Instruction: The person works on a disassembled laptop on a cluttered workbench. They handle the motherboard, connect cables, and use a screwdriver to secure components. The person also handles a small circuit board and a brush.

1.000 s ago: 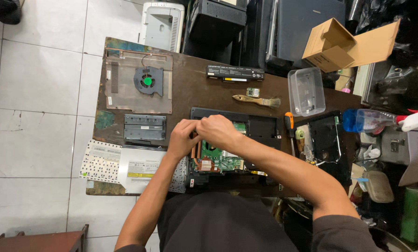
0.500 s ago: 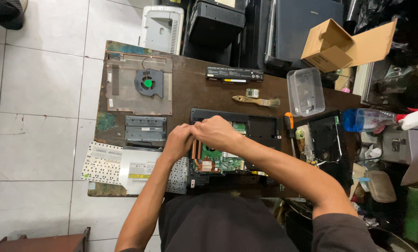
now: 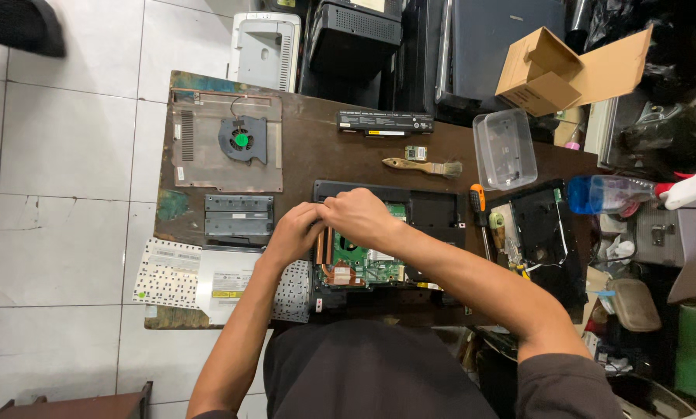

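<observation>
Both hands (image 3: 328,221) meet over the open laptop (image 3: 387,240) — grip unclear — brush (image 3: 421,165) beyond.

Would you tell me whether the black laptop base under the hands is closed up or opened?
Opened: the black laptop base shows its bare green circuit board and copper heat pipes, uncovered.

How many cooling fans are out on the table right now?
1. The round black cooling fan with a green hub sits in the grey panel at the table's far left corner. Another may be hidden under the hands over the opened laptop.
</observation>
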